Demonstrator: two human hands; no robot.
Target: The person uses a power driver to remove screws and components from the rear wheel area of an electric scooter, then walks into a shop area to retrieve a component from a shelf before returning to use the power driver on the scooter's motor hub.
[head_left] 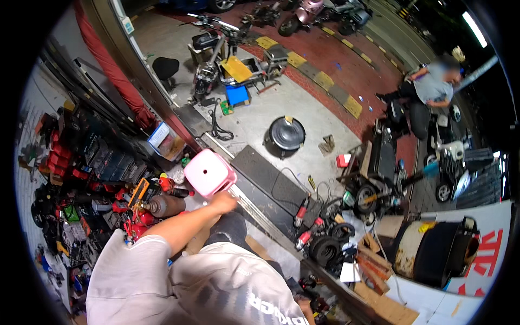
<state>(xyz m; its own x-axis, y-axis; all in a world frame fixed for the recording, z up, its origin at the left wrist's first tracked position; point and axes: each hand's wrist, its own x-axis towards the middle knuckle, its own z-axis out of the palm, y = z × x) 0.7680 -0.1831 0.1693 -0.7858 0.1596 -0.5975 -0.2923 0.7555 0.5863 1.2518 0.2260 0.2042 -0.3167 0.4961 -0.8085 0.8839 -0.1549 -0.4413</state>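
A pink plastic stool (204, 171) with a small hole in the middle of its seat is at the end of my left arm, beside the door rail. My left hand (223, 202) is closed at the stool's near edge, above my dark-clad knee (230, 227); its fingertips are hidden. Only a bit of my right hand or forearm (306, 311) shows past the hem of my light shirt at the bottom edge, close to cluttered small parts. Its fingers cannot be made out.
Tools, red bottles and a brown gas cylinder (167, 206) crowd the left side. Beyond the rail are a black lidded bucket (286, 135), a stripped scooter frame (208, 70), power tools with cables, and tyres (325, 249). A rusty drum (433, 249) stands right; a person (433, 86) sits far right.
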